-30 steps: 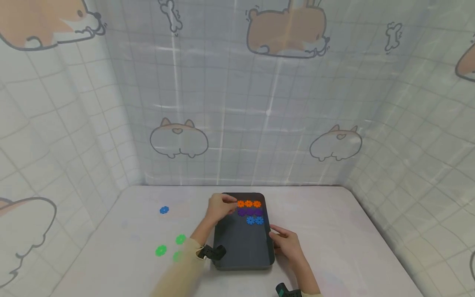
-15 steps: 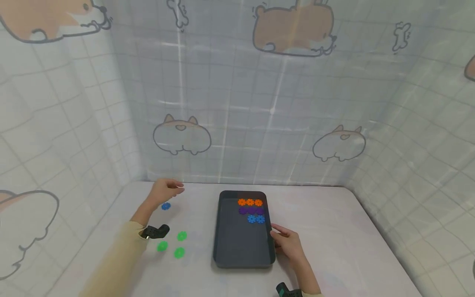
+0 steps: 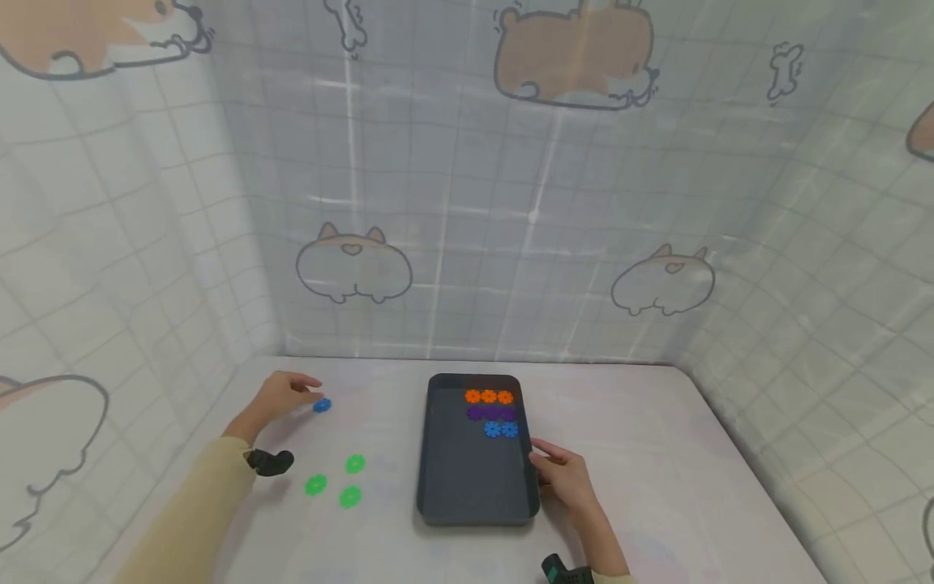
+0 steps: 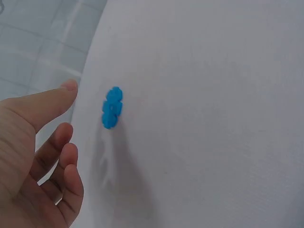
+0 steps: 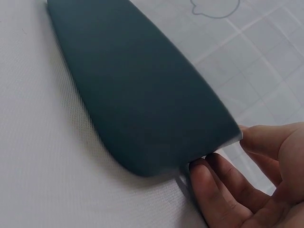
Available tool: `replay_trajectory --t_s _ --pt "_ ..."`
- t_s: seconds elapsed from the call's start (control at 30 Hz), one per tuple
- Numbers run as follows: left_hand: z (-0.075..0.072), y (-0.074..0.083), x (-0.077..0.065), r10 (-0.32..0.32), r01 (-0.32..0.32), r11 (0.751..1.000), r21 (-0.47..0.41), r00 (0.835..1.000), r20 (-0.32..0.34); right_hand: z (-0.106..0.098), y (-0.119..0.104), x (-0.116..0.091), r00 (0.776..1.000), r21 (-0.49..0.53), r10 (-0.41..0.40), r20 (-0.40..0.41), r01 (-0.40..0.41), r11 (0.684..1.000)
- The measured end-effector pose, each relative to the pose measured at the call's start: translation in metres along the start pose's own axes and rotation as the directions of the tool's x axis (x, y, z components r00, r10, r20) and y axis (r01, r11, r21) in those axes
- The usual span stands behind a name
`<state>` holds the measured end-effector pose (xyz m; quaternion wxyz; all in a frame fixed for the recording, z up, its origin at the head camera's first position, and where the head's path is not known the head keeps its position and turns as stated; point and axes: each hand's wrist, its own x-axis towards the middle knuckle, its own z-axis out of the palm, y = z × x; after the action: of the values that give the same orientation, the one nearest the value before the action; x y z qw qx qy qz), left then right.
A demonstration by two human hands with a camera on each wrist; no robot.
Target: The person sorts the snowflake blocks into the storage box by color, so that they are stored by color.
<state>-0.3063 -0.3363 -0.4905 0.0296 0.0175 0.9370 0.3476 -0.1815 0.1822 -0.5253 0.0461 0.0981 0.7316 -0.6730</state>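
My left hand (image 3: 280, 395) is at the far left of the table, fingers loosely bent, right beside a blue flower-shaped plastic piece (image 3: 322, 405). In the left wrist view that blue piece (image 4: 112, 108) lies ahead of the thumb, with a gap between thumb and fingers. A dark grey tray (image 3: 474, 487) stands in the middle. Thumb and fingers of my right hand (image 3: 567, 480) hold its right side; the right wrist view shows them at the edge of the tray (image 5: 142, 85). Inside the tray are rows of orange pieces (image 3: 489, 397), purple pieces (image 3: 492, 413) and two blue pieces (image 3: 501, 429).
Three green flower-shaped pieces (image 3: 350, 496) lie on the white table (image 3: 657, 487), left of the tray and nearer to me than the blue one. Sheets printed with a tile grid and cartoon dogs (image 3: 353, 268) enclose the table's back and sides.
My left hand has left the tray and moved across to the left, then lowered beside the loose blue piece. The right hand has stayed at the tray's side.
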Motion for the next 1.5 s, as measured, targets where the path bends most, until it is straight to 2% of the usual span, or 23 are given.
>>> replay_trajectory --t_s 0.2,0.4,0.57,0.77,0.87,0.93,1.07,1.17,1.3,1.5 --pt "0.011 -0.02 0.004 0.021 -0.021 1.0 0.011 1.0 -0.002 0.0 0.001 0.001 1.0 -0.007 0.002 -0.001 -0.002 1.0" --pt "0.018 -0.028 0.005 0.004 -0.004 1.0 0.026 1.0 -0.002 0.001 -0.001 -0.001 1.0 -0.013 0.004 -0.007 -0.004 1.0" --pt "0.019 -0.026 0.002 -0.012 0.012 0.998 0.055 1.0 0.003 0.001 0.002 0.001 1.0 -0.012 0.02 -0.012 -0.02 1.0" --pt "0.019 -0.016 -0.005 -0.025 0.024 0.997 0.073 1.0 0.012 0.002 0.004 0.0 1.0 -0.01 0.015 -0.017 -0.015 1.0" --pt "0.019 -0.011 -0.005 -0.009 0.009 0.998 0.067 1.0 0.0 0.001 0.002 0.0 1.0 -0.005 0.013 -0.017 -0.013 1.0" --pt "0.021 -0.006 -0.003 -0.003 0.004 1.0 0.027 0.999 -0.032 0.001 0.002 0.001 1.0 0.0 0.008 -0.009 -0.008 1.0" --pt "0.029 0.015 -0.003 -0.008 -0.006 0.99 -0.144 0.996 -0.091 -0.001 0.003 0.002 1.0 0.006 -0.004 0.007 0.004 1.0" --pt "0.038 0.033 -0.005 -0.011 -0.017 0.963 -0.27 0.995 -0.101 -0.001 0.003 0.003 1.0 0.001 -0.003 0.001 0.003 1.0" --pt "0.049 0.053 -0.008 0.006 -0.045 0.923 -0.383 0.994 -0.105 0.0 0.003 0.003 1.0 0.003 0.008 -0.007 -0.008 1.0" --pt "0.063 0.075 -0.012 0.02 -0.067 0.857 -0.511 0.995 -0.096 0.0 0.003 0.002 1.0 0.012 0.009 0.0 -0.009 1.0"
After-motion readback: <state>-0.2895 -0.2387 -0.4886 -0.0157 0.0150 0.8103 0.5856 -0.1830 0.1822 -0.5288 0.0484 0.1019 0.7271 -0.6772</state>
